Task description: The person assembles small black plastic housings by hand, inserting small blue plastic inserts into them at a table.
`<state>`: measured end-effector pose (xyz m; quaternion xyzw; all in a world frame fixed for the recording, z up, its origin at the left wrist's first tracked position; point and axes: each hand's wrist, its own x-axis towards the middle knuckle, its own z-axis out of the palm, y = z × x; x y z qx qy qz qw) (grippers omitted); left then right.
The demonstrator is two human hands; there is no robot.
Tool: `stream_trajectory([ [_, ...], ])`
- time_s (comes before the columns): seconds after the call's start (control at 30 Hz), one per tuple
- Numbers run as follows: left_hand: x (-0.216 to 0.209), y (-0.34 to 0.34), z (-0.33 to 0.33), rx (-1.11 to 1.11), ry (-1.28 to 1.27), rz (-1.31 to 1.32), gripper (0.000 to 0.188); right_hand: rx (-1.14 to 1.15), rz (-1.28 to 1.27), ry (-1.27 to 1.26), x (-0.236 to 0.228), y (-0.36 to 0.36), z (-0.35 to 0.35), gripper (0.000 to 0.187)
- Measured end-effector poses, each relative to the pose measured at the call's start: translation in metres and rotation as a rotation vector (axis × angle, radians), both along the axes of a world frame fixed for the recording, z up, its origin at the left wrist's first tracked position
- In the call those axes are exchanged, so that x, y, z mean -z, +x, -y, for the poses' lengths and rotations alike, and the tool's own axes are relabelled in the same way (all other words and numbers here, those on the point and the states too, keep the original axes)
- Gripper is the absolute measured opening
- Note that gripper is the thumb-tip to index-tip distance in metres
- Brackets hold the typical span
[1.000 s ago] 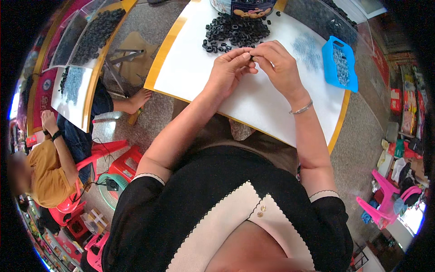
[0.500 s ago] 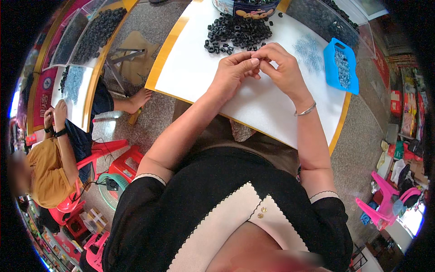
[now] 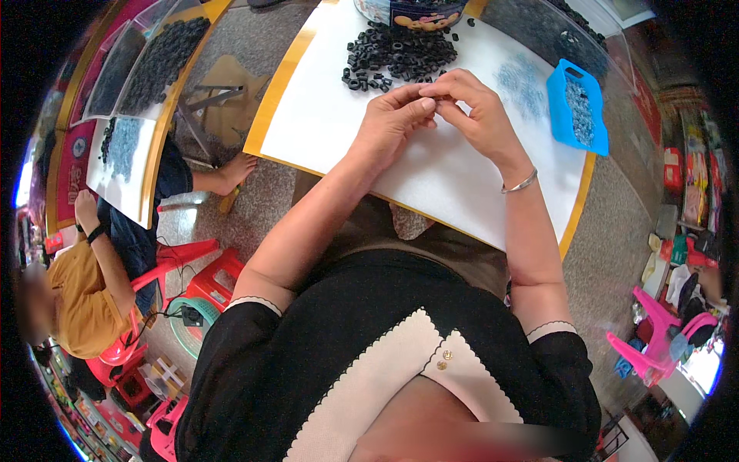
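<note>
I see my left hand [image 3: 392, 123] and right hand [image 3: 477, 115] meeting fingertip to fingertip above the white table [image 3: 323, 115], pinching something too small to make out. The pile of black rings [image 3: 400, 54] lies just beyond them on the far side, and a blue tray [image 3: 577, 108] sits to the right.

Pkg at far edge of my table [image 3: 308, 115], top centre: dark blue box or bag [image 3: 419, 11] w/ pale snack-like shapes printed on front, only lower part in view. Far right, on floor by wall: stack of red/yellow/green pkgs [image 3: 693, 196], too small to tell more. Left: red curved sign or banner [image 3: 73, 154] under neighbour's table. No screens.
</note>
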<state>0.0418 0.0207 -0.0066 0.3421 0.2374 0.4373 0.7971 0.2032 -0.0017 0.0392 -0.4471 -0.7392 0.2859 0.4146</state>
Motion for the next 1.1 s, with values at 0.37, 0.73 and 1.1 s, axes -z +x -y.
stream_trajectory([
  [0.37, 0.005, -0.003, -0.004, -0.004, -0.113, 0.116, 0.024, 0.055, -0.037, -0.037, 0.000, -0.001, -0.003, 0.016],
  [0.73, -0.003, -0.004, -0.004, -0.011, -0.122, 0.115, 0.019, 0.064, -0.300, -0.169, 0.005, -0.001, -0.003, 0.014],
  [1.1, 0.001, -0.003, -0.004, -0.026, -0.134, 0.139, 0.021, 0.119, -0.077, 0.095, 0.005, -0.010, -0.002, 0.015],
])
